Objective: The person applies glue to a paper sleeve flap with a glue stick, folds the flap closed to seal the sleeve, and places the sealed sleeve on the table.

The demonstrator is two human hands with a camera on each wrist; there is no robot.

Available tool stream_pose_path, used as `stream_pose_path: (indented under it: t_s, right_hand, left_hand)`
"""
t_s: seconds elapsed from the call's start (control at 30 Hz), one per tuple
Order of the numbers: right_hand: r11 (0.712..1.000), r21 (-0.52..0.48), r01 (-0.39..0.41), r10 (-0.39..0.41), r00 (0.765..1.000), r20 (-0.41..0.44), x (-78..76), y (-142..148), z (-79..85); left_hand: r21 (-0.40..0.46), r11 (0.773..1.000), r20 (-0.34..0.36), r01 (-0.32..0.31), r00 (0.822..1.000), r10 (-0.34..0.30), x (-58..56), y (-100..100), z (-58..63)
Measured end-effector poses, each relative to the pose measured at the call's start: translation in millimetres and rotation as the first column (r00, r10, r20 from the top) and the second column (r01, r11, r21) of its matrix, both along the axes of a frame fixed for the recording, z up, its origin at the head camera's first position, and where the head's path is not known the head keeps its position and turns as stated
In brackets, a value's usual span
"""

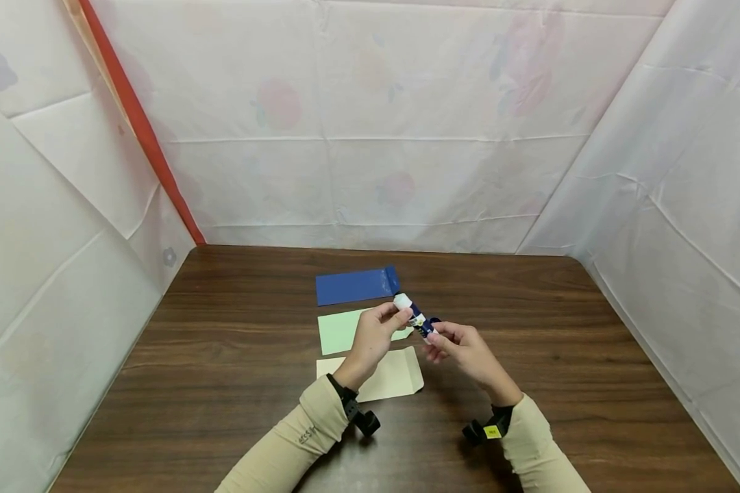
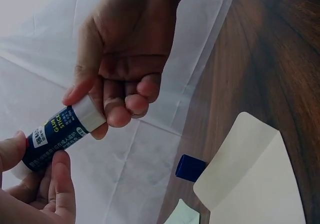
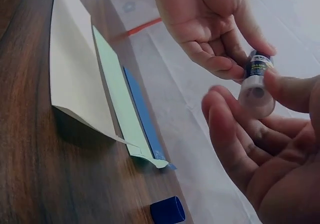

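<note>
Both hands hold a glue stick [image 1: 416, 318] in the air, tilted, over the right ends of the paper envelopes. The left hand [image 1: 375, 337] pinches its upper, white end between thumb and fingers. At the lower end, the thumb and fingers of the right hand [image 1: 466, 352] grip the tube. Its navy label with yellow and white print shows in the left wrist view. A dark blue cap [image 2: 191, 168] lies apart on the table beside the envelopes. Below the hands are a light green envelope [image 1: 340, 332] and a cream envelope [image 1: 392, 378], partly covered by the left hand and wrist.
A blue envelope [image 1: 353, 287] lies farthest back, whitish smears by its flap. All three envelopes form a column on the dark wood table [image 1: 234, 356]. The cream flap [image 3: 95, 121] stands raised. White patterned sheets [image 1: 370, 137] enclose the table's back and sides.
</note>
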State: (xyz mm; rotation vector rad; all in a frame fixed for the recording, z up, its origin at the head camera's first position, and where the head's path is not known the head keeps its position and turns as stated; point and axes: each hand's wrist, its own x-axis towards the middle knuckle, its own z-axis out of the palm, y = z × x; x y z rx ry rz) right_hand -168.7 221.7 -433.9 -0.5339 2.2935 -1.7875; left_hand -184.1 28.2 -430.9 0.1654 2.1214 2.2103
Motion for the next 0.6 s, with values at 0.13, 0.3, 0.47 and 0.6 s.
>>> stream_pose_path:
  t_s: [0.13, 0.3, 0.47, 0.6]
  right_hand:
    - [0.997, 0.001, 0.076, -0.075, 0.997, -0.032, 1.1, -2.6, 0.5]
    - [0.99, 0.036, 0.139, -0.138, 0.99, -0.037, 1.4, -6.2, 2.0]
    - [0.992, 0.058, 0.113, -0.11, 0.992, -0.057, 0.3, -4.7, 1.5]
    - [0.999, -0.006, 0.037, -0.037, 0.999, -0.011, -0.4, -1.1, -0.7]
  left_hand:
    - [0.008, 1.0, 0.003, -0.004, 1.0, 0.004, -1.3, -1.4, -0.8]
    - [0.006, 1.0, 0.014, -0.007, 1.0, 0.007, -0.7, -0.6, -1.4]
    - [0.009, 1.0, 0.014, -0.002, 1.0, 0.002, 0.3, -0.6, -0.5]
    - [0.01, 1.0, 0.011, 0.011, 1.0, -0.011, 1.2, -1.2, 0.2]
